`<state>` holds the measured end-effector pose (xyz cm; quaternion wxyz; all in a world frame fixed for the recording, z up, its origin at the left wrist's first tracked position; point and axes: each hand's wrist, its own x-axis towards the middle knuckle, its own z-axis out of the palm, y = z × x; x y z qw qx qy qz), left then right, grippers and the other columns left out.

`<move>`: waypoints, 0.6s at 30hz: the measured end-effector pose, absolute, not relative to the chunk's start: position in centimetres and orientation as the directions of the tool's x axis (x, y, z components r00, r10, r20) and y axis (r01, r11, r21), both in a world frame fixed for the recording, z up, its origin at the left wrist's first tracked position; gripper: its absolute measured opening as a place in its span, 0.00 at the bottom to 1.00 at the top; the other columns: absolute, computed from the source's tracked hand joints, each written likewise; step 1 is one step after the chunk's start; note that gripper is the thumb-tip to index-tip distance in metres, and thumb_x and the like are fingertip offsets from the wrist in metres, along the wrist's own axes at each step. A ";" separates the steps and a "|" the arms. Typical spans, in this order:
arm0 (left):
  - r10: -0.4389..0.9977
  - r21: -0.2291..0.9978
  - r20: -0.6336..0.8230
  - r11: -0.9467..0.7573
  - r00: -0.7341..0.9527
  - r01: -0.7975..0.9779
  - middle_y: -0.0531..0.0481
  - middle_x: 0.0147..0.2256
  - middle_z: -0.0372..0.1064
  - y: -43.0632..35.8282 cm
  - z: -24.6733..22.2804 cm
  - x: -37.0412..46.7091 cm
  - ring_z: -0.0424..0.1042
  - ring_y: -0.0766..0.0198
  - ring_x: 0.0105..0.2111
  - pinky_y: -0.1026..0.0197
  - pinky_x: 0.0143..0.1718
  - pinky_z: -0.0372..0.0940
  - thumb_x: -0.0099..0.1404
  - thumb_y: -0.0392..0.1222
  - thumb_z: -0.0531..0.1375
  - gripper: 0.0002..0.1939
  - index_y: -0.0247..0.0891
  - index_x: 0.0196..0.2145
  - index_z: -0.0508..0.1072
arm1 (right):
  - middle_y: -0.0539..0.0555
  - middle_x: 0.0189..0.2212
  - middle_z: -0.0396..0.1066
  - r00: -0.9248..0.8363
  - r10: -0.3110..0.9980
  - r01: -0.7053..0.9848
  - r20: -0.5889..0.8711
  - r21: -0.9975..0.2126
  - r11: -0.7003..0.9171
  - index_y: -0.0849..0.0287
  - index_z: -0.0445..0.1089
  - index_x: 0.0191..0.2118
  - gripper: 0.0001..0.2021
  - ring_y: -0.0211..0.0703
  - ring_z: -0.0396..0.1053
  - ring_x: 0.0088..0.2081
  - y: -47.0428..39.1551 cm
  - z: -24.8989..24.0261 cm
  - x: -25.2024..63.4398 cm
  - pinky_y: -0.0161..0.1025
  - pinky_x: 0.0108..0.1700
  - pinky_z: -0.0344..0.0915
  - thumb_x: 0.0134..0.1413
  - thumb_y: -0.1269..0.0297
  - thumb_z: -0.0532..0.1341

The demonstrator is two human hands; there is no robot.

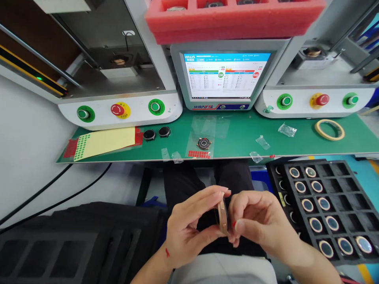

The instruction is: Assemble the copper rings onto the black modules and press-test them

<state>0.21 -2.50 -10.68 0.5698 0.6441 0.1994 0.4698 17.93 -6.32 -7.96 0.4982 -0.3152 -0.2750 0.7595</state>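
Note:
Above my lap, my left hand (188, 227) grips a gold-rimmed round watch case (223, 219) by its edges, thumb below and fingers above, with the case turned edge-on. My right hand (262, 221) is closed close against the case's right side, thumb and forefinger pinching a small red sticker (234, 223). The side of the case facing that hand is mostly hidden. A red mark (167, 252) shows at my left wrist. On the green bench lies another watch case (204, 143), back up, beside a sheet of red stickers (199, 154).
Two dark watch cases (149, 135) lie near a yellow sheet (108, 142). A tape roll (329, 130) and plastic film scraps (287, 130) lie farther right. A black foam tray (349, 185) holds several round cases; black trays (89, 240) are stacked left. A monitor (227, 77) stands between two machines.

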 end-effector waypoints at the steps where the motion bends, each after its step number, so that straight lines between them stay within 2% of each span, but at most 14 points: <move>1: 0.782 0.921 0.382 -0.278 0.492 -0.273 0.43 0.57 0.68 -2.4 -10.7 0.2 0.72 0.55 0.53 0.57 0.55 0.70 0.64 0.34 0.64 0.30 0.46 0.62 0.65 | 0.51 0.24 0.75 -0.313 0.927 -0.586 -0.205 -0.727 -0.359 0.60 0.73 0.30 0.05 0.33 0.71 0.25 -6.3 -8.0 17.9 0.30 0.29 0.71 0.52 0.66 0.69; 6: 0.753 0.919 0.392 -0.291 0.529 -0.267 0.43 0.58 0.66 -2.3 -10.6 0.1 0.71 0.54 0.54 0.55 0.56 0.69 0.64 0.34 0.64 0.31 0.47 0.63 0.63 | 0.50 0.25 0.75 -0.322 0.925 -0.581 -0.204 -0.729 -0.363 0.61 0.73 0.30 0.04 0.30 0.70 0.25 -6.1 -7.8 17.8 0.28 0.30 0.66 0.52 0.70 0.69; 13: 0.742 0.914 0.405 -0.329 0.535 -0.236 0.42 0.57 0.68 -2.3 -10.5 -0.1 0.71 0.54 0.54 0.55 0.54 0.70 0.64 0.35 0.64 0.31 0.48 0.63 0.64 | 0.50 0.23 0.74 -0.324 0.916 -0.558 -0.235 -0.734 -0.386 0.61 0.72 0.28 0.06 0.31 0.68 0.23 -6.1 -7.5 17.6 0.29 0.27 0.66 0.49 0.69 0.70; 18: 0.734 0.910 0.414 -0.345 0.539 -0.229 0.41 0.56 0.68 -2.2 -10.6 -0.1 0.71 0.55 0.54 0.55 0.55 0.69 0.64 0.35 0.64 0.31 0.46 0.63 0.64 | 0.48 0.23 0.74 -0.339 0.918 -0.612 -0.208 -0.692 -0.383 0.61 0.73 0.28 0.05 0.28 0.69 0.24 -5.9 -7.2 17.5 0.26 0.29 0.66 0.50 0.74 0.69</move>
